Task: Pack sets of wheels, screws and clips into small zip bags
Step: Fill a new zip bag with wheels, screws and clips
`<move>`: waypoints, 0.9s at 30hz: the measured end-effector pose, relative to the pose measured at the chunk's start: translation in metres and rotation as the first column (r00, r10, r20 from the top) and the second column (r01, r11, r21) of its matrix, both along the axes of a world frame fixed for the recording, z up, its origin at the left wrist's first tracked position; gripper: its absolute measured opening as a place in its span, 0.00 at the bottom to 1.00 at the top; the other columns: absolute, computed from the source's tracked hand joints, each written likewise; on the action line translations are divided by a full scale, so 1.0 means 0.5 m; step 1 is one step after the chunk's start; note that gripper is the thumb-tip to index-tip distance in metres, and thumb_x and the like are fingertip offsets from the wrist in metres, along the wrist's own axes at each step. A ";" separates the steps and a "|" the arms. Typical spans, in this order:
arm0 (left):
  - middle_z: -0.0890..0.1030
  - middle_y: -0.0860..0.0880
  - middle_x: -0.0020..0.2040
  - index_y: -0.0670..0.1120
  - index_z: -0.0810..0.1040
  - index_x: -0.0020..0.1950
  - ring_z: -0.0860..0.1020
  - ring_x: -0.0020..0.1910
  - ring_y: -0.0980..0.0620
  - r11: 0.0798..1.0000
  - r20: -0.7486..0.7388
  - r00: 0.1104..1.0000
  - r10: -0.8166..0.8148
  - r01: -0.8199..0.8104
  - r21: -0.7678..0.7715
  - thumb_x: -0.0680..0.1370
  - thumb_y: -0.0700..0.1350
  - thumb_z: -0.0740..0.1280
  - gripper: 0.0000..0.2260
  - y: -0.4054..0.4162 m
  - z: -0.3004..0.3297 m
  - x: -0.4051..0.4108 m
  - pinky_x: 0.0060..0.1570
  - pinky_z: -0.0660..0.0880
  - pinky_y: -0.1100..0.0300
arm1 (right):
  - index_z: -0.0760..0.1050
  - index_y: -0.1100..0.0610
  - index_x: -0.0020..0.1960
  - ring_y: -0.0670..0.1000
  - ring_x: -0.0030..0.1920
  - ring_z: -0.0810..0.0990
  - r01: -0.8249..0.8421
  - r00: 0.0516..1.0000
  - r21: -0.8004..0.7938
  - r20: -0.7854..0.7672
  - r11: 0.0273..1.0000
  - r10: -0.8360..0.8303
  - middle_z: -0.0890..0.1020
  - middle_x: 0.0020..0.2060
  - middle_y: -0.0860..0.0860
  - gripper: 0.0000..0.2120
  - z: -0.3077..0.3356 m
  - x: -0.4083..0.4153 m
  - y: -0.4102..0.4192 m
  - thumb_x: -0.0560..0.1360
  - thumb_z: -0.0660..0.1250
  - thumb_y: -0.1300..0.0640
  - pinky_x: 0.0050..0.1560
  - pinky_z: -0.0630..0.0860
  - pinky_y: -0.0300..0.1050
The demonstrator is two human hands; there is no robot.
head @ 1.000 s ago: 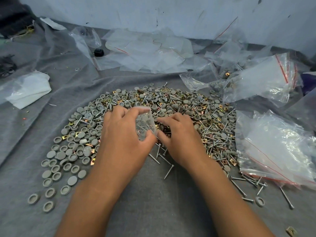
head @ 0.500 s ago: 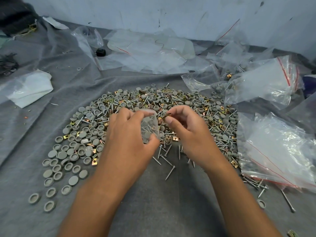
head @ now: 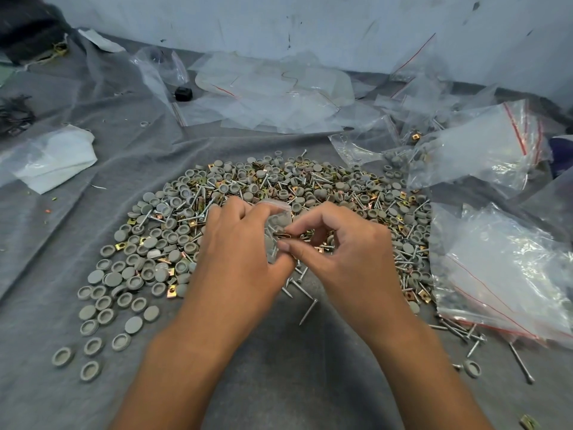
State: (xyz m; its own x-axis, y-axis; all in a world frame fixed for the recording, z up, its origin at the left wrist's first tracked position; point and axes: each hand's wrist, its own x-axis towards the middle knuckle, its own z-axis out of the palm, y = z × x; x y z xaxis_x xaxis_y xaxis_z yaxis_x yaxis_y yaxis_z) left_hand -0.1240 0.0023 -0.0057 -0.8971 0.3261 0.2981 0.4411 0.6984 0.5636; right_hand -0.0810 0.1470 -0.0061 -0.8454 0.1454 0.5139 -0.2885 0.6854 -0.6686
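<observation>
Small zip bag (head: 278,231) pinched between both hands (head: 238,252).

Head view — close, forward-down over hands (head: 291,252)

Small packing workshop, hand assembly. Grey cloth (head: 62,231) as work surface, against a scuffed pale wall (head: 310,23). Large loose heap of grey wheels (head: 148,262), screws (head: 307,311) and brass clips (head: 172,291) in bulk. Clear zip bags (head: 483,150) with red seal lines, empty and filled, scattered around.
</observation>
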 end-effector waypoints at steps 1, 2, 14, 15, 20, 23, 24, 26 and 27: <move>0.68 0.57 0.50 0.57 0.74 0.66 0.64 0.55 0.56 1.000 0.001 1.000 -0.002 0.002 -0.002 0.73 0.52 0.68 0.21 0.000 0.000 0.000 0.53 0.67 0.57 | 0.83 0.53 0.47 0.45 0.40 0.80 0.001 1.000 -0.006 0.007 1.000 -0.001 0.83 0.40 0.41 0.09 -0.001 -0.001 0.001 0.70 0.80 0.54 0.44 0.77 0.41; 0.68 0.57 0.50 0.57 0.74 0.66 0.64 0.55 0.56 1.000 -0.001 1.000 -0.003 0.003 -0.007 0.74 0.52 0.68 0.20 0.001 0.000 0.001 0.53 0.67 0.58 | 0.83 0.52 0.49 0.44 0.41 0.81 -0.006 1.000 -0.024 0.021 1.000 0.006 0.84 0.41 0.40 0.10 -0.001 -0.002 0.002 0.70 0.80 0.55 0.45 0.78 0.40; 0.65 0.62 0.47 0.58 0.73 0.65 0.65 0.52 0.55 1.000 0.005 1.000 0.012 -0.012 0.006 0.74 0.52 0.69 0.19 -0.005 0.004 0.000 0.50 0.63 0.60 | 0.81 0.44 0.53 0.37 0.44 0.80 0.167 0.928 0.096 0.321 0.981 -0.190 0.82 0.45 0.37 0.06 -0.040 -0.029 0.070 0.77 0.73 0.53 0.47 0.78 0.38; 0.65 0.62 0.47 0.58 0.73 0.66 0.64 0.52 0.55 1.000 0.009 1.000 0.011 -0.011 0.006 0.75 0.52 0.69 0.20 -0.006 0.004 -0.001 0.50 0.62 0.61 | 0.80 0.44 0.55 0.38 0.46 0.79 0.141 0.896 0.162 0.398 0.977 -0.196 0.81 0.47 0.38 0.07 -0.051 -0.033 0.069 0.78 0.72 0.52 0.50 0.79 0.42; 0.66 0.60 0.48 0.58 0.73 0.67 0.64 0.53 0.55 1.000 0.015 1.000 0.014 -0.014 0.003 0.75 0.52 0.70 0.21 -0.007 0.004 -0.002 0.50 0.61 0.61 | 0.79 0.43 0.60 0.47 0.55 0.75 0.058 0.835 0.377 0.490 0.924 -0.252 0.80 0.51 0.41 0.14 -0.068 -0.044 0.044 0.76 0.71 0.41 0.56 0.76 0.50; 0.65 0.60 0.47 0.58 0.73 0.67 0.63 0.53 0.56 1.000 0.011 1.000 0.015 -0.015 -0.004 0.75 0.53 0.69 0.20 -0.007 0.005 -0.001 0.50 0.61 0.61 | 0.78 0.44 0.59 0.49 0.57 0.74 0.056 0.831 0.403 0.488 0.913 -0.266 0.79 0.52 0.43 0.12 -0.067 -0.042 0.041 0.77 0.70 0.43 0.55 0.75 0.51; 0.65 0.60 0.47 0.58 0.73 0.67 0.63 0.53 0.56 1.000 0.013 1.000 0.016 -0.016 -0.007 0.75 0.53 0.69 0.20 -0.007 0.005 -0.002 0.50 0.61 0.61 | 0.77 0.44 0.59 0.49 0.57 0.74 0.046 0.831 0.401 0.493 0.915 -0.257 0.79 0.52 0.43 0.11 -0.068 -0.039 0.042 0.78 0.70 0.44 0.54 0.74 0.50; 0.65 0.61 0.47 0.58 0.72 0.67 0.63 0.53 0.56 1.000 0.015 1.000 0.018 -0.018 -0.008 0.75 0.52 0.69 0.20 -0.007 0.004 -0.002 0.50 0.61 0.61 | 0.76 0.45 0.58 0.48 0.55 0.73 0.025 0.832 0.380 0.504 0.925 -0.230 0.78 0.51 0.42 0.11 -0.068 -0.035 0.046 0.78 0.71 0.47 0.50 0.73 0.49; 0.65 0.61 0.48 0.58 0.72 0.67 0.63 0.53 0.56 1.000 0.015 1.000 0.018 -0.018 -0.009 0.75 0.52 0.70 0.20 -0.007 0.004 -0.003 0.50 0.61 0.61 | 0.76 0.45 0.58 0.48 0.53 0.74 0.020 0.832 0.358 0.511 0.934 -0.214 0.78 0.49 0.42 0.10 -0.067 -0.032 0.049 0.78 0.71 0.48 0.48 0.73 0.48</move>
State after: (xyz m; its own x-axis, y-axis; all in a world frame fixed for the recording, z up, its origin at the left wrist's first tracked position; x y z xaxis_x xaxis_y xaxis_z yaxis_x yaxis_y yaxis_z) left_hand -0.1253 -0.0011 -0.0035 -0.9072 0.3122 0.2820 0.4200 0.7113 0.5636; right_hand -0.0971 0.1714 -0.0399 -0.9854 0.1691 0.0214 0.1441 0.8937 -0.4248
